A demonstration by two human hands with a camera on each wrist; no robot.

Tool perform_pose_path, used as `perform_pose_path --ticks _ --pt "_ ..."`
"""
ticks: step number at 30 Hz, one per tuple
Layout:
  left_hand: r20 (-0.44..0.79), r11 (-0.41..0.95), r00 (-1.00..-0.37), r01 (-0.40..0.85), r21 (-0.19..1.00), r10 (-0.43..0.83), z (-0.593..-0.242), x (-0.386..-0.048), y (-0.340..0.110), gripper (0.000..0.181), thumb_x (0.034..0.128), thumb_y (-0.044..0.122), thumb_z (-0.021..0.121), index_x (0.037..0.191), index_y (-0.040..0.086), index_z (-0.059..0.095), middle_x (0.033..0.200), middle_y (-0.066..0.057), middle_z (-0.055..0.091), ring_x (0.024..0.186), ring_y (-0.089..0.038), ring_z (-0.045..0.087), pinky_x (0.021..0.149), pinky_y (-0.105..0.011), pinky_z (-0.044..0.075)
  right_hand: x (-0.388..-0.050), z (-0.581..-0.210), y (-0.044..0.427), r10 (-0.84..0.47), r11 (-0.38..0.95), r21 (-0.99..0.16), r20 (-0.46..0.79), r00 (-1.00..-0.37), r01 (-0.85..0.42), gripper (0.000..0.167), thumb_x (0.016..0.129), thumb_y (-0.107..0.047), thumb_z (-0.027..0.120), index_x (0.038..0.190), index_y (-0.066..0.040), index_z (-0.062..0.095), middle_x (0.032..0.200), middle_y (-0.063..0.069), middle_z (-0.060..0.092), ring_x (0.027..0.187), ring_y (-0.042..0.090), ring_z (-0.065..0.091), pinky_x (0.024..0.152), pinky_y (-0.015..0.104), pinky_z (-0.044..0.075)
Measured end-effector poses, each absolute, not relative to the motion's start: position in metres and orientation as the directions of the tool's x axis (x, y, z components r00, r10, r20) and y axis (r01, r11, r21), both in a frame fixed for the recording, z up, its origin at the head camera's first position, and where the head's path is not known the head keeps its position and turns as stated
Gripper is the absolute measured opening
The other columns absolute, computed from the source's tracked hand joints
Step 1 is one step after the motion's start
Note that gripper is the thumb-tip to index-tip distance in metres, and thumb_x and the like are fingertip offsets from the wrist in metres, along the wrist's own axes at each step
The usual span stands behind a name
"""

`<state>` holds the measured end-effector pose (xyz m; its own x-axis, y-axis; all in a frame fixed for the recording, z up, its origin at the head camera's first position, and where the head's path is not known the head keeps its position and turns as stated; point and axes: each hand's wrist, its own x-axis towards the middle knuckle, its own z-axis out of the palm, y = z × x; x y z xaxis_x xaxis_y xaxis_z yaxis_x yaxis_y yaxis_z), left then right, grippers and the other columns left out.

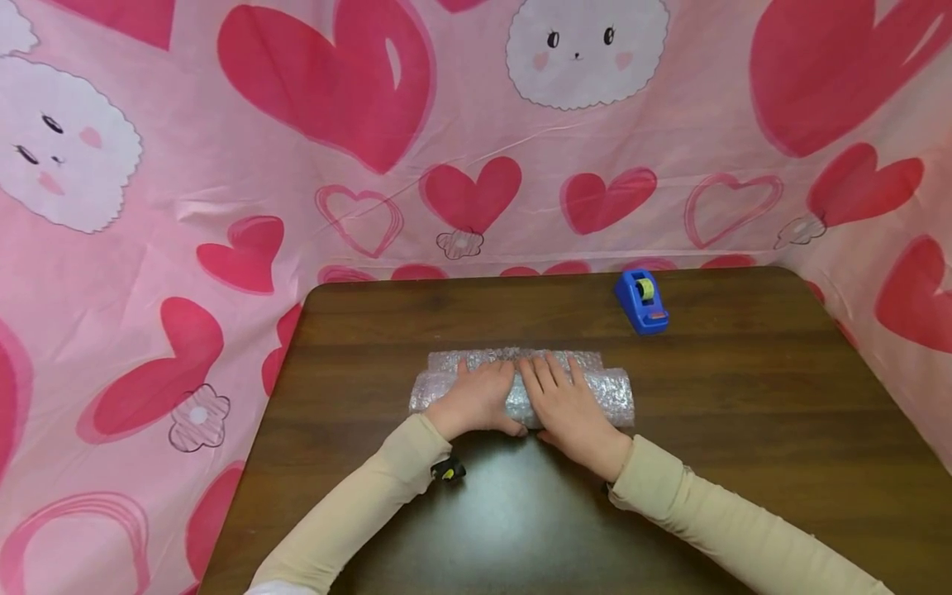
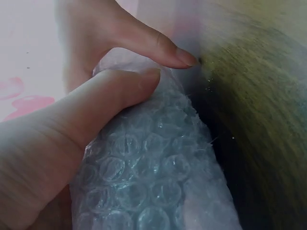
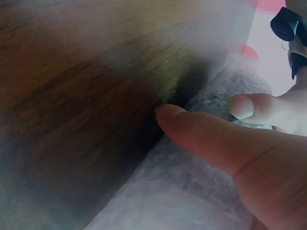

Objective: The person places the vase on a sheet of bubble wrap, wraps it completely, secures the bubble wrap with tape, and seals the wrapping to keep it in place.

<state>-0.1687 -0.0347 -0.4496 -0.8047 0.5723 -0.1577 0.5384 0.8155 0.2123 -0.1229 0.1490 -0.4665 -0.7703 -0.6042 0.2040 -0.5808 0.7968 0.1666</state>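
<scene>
A roll of clear bubble wrap [image 1: 613, 397] lies crosswise on the table, with a flatter strip of wrap along its far side. The left hand [image 1: 479, 399] and right hand [image 1: 568, 413] grip its middle side by side, fingers over the top and thumbs at the near side. In the left wrist view the left hand [image 2: 48, 153] has its thumb on the bubble wrap [image 2: 148, 177], with the right thumb beyond. The right wrist view shows the right hand [image 3: 254, 167] with its thumb along the wrap [image 3: 177, 191]. Whatever is inside the roll cannot be told.
A blue tape dispenser [image 1: 643, 304] stands at the back right of the brown wooden table [image 1: 744, 397]. Pink cloth [image 1: 283, 157] with hearts hangs behind the table and at both sides. A dark wrist device [image 1: 449, 469] is at the left cuff.
</scene>
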Motion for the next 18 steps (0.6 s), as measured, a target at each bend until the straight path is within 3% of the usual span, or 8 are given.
perform_pose_path --ticks 5,11,18 --pt "-0.176 0.799 -0.787 0.540 0.265 0.591 -0.4483 -0.1692 -0.0366 0.097 0.0722 0.056 0.091 0.144 0.002 0.054 0.136 -0.013 0.066 0.124 -0.030 0.063 0.106 -0.080 0.032 -0.1224 -0.4674 0.1487 -0.613 0.790 0.162 0.222 -0.759 -0.591 0.111 0.063 -0.045 0.100 0.147 0.004 0.047 0.133 0.026 0.060 0.128 0.044 0.056 0.108 0.065 0.041" --pt "-0.187 0.790 -0.777 0.542 0.286 0.601 -0.4484 -0.1694 -0.0384 0.091 0.0729 0.056 0.090 0.140 0.004 0.057 0.131 -0.010 0.068 0.121 -0.028 0.064 0.108 -0.080 0.029 -0.1234 -0.4675 0.1483 -0.630 0.776 0.148 0.252 -0.735 -0.614 0.099 0.059 -0.036 0.102 0.135 0.004 0.053 0.115 0.022 0.065 0.106 0.040 0.065 0.101 0.064 0.047" --pt "-0.094 0.803 -0.812 0.542 0.246 0.577 -0.4510 -0.1644 -0.0423 0.113 0.0691 0.064 0.090 0.154 0.005 0.045 0.149 -0.014 0.057 0.135 -0.032 0.056 0.108 -0.083 0.023 -0.1280 -0.4646 0.1484 -0.626 0.779 0.101 0.199 -0.754 -0.619 0.094 0.060 -0.034 0.101 0.131 0.005 0.054 0.114 0.021 0.067 0.103 0.038 0.068 0.098 0.063 0.050"
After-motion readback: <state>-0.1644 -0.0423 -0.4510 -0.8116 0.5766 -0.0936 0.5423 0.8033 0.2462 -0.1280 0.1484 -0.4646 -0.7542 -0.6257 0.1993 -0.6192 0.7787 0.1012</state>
